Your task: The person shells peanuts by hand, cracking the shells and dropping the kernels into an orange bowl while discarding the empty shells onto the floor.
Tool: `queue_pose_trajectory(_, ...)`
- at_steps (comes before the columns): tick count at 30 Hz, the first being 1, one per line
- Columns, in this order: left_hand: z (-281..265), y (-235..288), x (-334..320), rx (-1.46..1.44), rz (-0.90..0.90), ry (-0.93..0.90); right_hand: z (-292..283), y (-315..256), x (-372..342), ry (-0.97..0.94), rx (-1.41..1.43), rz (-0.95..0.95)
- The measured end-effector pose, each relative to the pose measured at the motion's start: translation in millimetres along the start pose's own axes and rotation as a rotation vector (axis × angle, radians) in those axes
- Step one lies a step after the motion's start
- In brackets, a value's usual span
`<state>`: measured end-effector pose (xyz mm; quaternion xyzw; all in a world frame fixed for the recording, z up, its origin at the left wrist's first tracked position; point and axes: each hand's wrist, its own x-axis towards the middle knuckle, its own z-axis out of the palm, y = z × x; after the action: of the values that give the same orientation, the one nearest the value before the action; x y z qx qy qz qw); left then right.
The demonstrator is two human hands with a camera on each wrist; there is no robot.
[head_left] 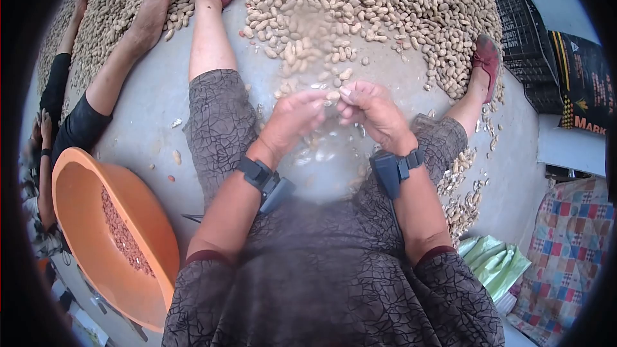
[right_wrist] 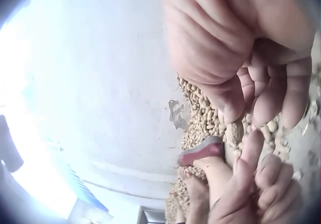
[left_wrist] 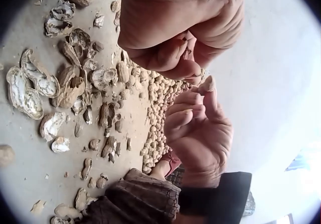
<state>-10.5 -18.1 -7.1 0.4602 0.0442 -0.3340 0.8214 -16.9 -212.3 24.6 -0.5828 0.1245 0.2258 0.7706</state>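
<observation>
Both hands meet in front of the body, over the floor between the spread legs. A small tan peanut (head_left: 333,96) sits between their fingertips. My left hand (head_left: 297,119) pinches it from one side, thumb and fingers curled in. From the other side my right hand (head_left: 379,114) grips it with thumb and bent fingers. In the right wrist view the peanut (right_wrist: 233,133) shows a rough shell between the right thumb and the left fingers. The left wrist view shows the left hand (left_wrist: 183,28) above the right hand (left_wrist: 195,133), the fingers hiding most of the peanut.
A large heap of peanuts (head_left: 373,0) spreads ahead. Empty split shells (left_wrist: 37,86) litter the floor below the hands. An orange basin (head_left: 116,173) with reddish kernels (head_left: 122,231) stands at left, near another person's legs (head_left: 116,77). Black crates (head_left: 524,38) stand at right.
</observation>
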Motion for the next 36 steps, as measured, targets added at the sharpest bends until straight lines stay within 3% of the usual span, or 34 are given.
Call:
queue_pose_trajectory(7, 7.9, 6.4, -6.3, 0.076, 0.096, -0.102, 18.9, 18.1, -3.5, -0.078, 0.286, 0.068)
queue_pose_trajectory(11, 0.6, 4.6, -3.4, 0.146, 0.107, -0.075, 25.2, 13.4, -6.2, -0.087, 0.245, 0.064)
queue_pose_trajectory(14, -0.7, 3.4, -3.3, 0.067, 0.154, -0.054, 26.2, 13.8, -5.0, -0.019, 0.054, 0.058)
queue_pose_trajectory(17, 1.1, 3.2, -3.3, -0.008, 0.123, -0.094, 27.6, 6.8, -8.0, 0.040, 0.090, -0.063)
queue_pose_trajectory(22, 7.5, 8.8, -7.7, 0.137, 0.032, -0.163, 32.9, -0.7, -10.6, -0.208, 0.038, -0.009)
queue_pose_trajectory(32, 3.6, 4.0, -5.1, 0.251, 0.038, -0.178, 32.5, 5.7, -8.0, -0.256, 0.101, 0.008)
queue_pose_trajectory(36, 5.0, 3.4, -6.1, 0.281, 0.048, -0.158, 41.4, 1.9, -12.1, -0.189, 0.123, 0.016)
